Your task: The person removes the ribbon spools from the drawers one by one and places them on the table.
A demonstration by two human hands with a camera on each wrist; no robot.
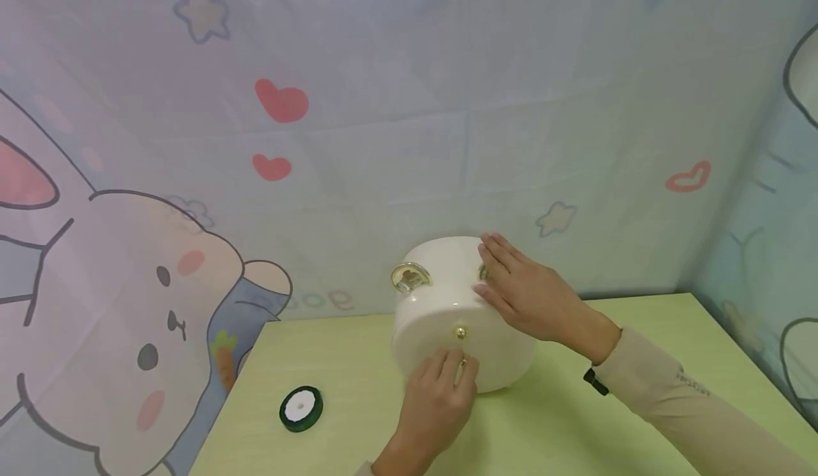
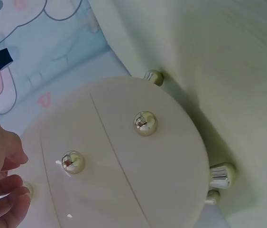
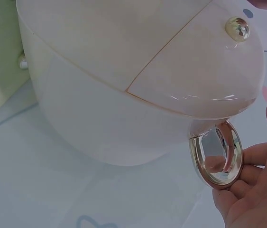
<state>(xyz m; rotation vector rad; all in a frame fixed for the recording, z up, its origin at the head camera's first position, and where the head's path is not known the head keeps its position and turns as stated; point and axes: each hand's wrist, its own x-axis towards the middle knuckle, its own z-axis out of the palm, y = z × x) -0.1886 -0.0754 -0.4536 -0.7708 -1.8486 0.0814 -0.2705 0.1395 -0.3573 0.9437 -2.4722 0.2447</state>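
A glossy cream, round drum-shaped box (image 1: 434, 320) stands on the table, with gold knobs on its front and two gold ear-shaped loops on top. Seams divide its front into sections, each with a knob (image 2: 73, 161). My left hand (image 1: 439, 394) is just before the front with fingers bent, near the knobs and holding nothing; in the left wrist view the hand (image 2: 3, 190) overlaps the uppermost knob. With straight fingers my right hand (image 1: 533, 298) rests on the box's upper right. Its fingers (image 3: 252, 173) touch the right gold loop (image 3: 217, 156), mostly covered in the head view.
To the left on the pale green table (image 1: 358, 419) lies a dark green ribbon roll (image 1: 300, 408) with a white centre. A printed fabric backdrop (image 1: 409, 106) with hearts, stars and a rabbit rises behind the table. Gold feet (image 2: 223, 175) are under the box.
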